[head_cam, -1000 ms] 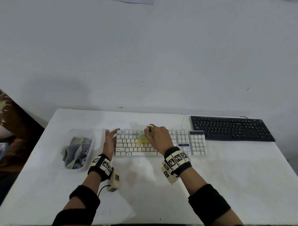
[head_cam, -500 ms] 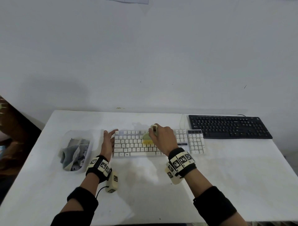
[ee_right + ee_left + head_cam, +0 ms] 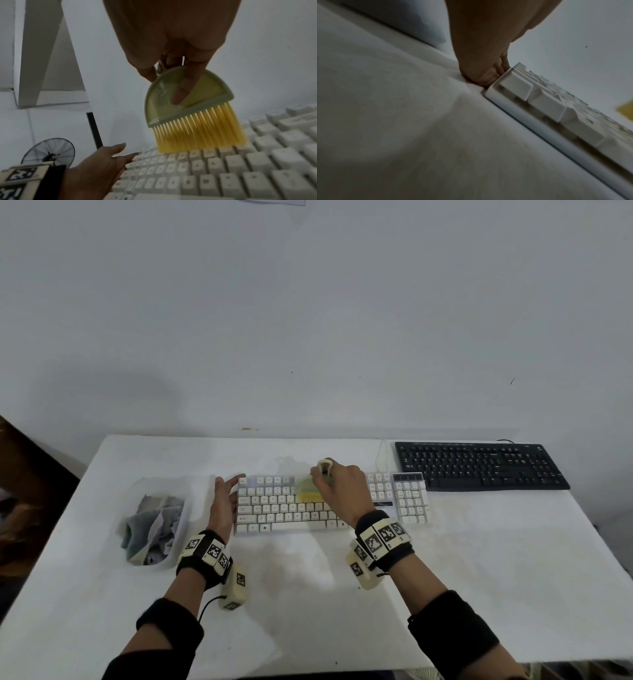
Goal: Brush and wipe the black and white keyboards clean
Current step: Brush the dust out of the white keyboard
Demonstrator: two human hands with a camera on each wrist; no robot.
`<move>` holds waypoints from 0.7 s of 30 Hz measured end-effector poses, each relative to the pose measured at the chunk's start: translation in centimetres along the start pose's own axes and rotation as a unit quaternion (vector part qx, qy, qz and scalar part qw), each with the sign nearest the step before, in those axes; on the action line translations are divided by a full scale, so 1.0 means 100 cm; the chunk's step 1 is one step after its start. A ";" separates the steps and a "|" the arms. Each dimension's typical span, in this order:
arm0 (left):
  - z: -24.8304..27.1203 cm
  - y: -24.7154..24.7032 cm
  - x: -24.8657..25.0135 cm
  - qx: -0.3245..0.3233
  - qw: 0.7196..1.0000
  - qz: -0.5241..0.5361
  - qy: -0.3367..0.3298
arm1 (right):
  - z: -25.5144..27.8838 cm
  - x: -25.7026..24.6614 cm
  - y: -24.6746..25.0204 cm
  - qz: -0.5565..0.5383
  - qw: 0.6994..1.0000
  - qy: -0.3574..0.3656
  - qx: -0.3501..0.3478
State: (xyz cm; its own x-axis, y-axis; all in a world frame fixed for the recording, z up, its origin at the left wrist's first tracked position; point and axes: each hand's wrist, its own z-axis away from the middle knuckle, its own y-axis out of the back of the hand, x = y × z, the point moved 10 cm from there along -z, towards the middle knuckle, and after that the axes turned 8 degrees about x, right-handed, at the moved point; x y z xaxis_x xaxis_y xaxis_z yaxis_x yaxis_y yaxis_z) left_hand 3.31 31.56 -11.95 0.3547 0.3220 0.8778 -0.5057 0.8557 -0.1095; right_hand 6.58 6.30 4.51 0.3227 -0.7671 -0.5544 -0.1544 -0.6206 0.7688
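The white keyboard (image 3: 284,508) lies in the middle of the white table (image 3: 479,577). My right hand (image 3: 337,487) grips a small green brush (image 3: 185,97) by its handle, thumb on the green head. Its yellow bristles (image 3: 199,129) touch the upper key rows of the white keyboard (image 3: 223,169). My left hand (image 3: 224,501) lies flat against the white keyboard's (image 3: 539,102) left end, fingers straight, also seen as the left hand (image 3: 102,165) in the right wrist view. The black keyboard (image 3: 479,465) sits at the far right, untouched.
A clear plastic tub (image 3: 178,529) holding grey cloths (image 3: 154,525) stands left of the white keyboard. The wall rises right behind the table. A floor fan (image 3: 48,151) shows beyond the table's left side.
The brush has shifted slightly over the upper middle key rows. My left hand has stayed pressed against the keyboard's left end.
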 end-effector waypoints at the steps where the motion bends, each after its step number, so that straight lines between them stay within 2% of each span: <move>1: 0.000 0.000 0.000 0.001 1.000 0.000 0.000 | 0.000 -0.005 -0.002 -0.036 0.999 -0.005 -0.003; 3: 0.000 0.001 0.000 0.003 1.000 0.001 0.000 | 0.001 -0.012 -0.008 -0.096 0.995 -0.017 -0.008; 5: 0.002 -0.001 0.001 0.002 1.000 0.001 -0.001 | 0.003 -0.013 -0.016 -0.097 0.995 -0.009 -0.025; 10: 0.005 -0.002 0.003 0.001 1.000 0.001 -0.001 | 0.002 -0.003 -0.012 0.032 0.998 0.047 -0.018; 12: 0.004 -0.001 0.002 0.004 1.000 0.002 -0.001 | 0.001 -0.006 -0.010 0.051 0.997 0.055 -0.002; 17: 0.004 -0.001 0.001 0.006 1.000 -0.005 0.002 | 0.003 -0.015 -0.021 -0.069 0.997 0.015 -0.026; 21: 0.004 0.000 0.002 0.009 1.000 -0.004 0.003 | 0.003 0.001 -0.016 -0.031 0.999 0.021 -0.024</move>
State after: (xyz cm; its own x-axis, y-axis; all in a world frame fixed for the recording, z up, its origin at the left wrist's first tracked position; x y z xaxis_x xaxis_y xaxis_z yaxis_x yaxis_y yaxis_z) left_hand 3.02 31.45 -11.57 0.3630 0.3171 0.8761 -0.5166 0.8511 -0.0940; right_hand 6.59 7.18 3.15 0.3693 -0.7188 -0.5890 -0.0880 -0.6580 0.7479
